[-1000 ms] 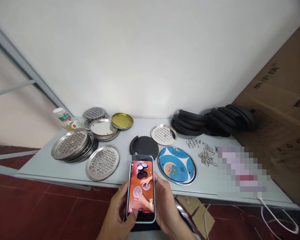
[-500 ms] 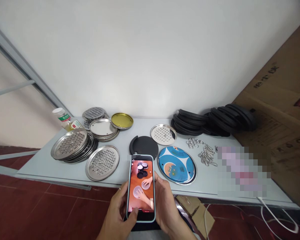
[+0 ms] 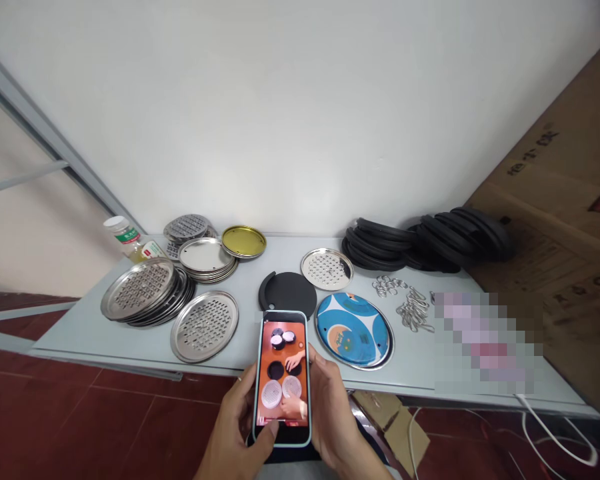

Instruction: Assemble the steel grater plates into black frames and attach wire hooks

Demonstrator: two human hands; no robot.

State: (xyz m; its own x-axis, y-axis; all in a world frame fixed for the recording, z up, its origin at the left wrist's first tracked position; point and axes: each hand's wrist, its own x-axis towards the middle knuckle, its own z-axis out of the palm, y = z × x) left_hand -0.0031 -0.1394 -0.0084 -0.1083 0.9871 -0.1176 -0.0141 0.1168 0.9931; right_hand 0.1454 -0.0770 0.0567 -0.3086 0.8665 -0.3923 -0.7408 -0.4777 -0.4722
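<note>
A smartphone [image 3: 283, 437] in a pale blue case stands upright between my hands at the table's front edge. Its screen plays a video of hands over round discs on an orange-brown surface. My left hand [image 3: 237, 417] grips the left side, its thumb on the bottom of the screen. Along the right side, my right hand [image 3: 335, 410] is closed on the phone; some fingers are hidden behind it. Just beyond the phone lies a black round disc [image 3: 290, 292] with a raised partial rim. A blue-and-white printed round plate [image 3: 353, 330] sits to its right.
On the grey table [image 3: 275, 347], perforated grater discs [image 3: 205, 327] and stacked metal plates [image 3: 207, 257] lie left. A gold plate [image 3: 244, 241] is behind. Black rings [image 3: 380, 243], small metal rings [image 3: 390, 285] and clips [image 3: 414, 313] are right, beside a cardboard box [image 3: 555, 233].
The video on the phone shows a different scene, with the discs in new places. My left thumb has shifted slightly right and down along the screen's bottom. The table items are unchanged.
</note>
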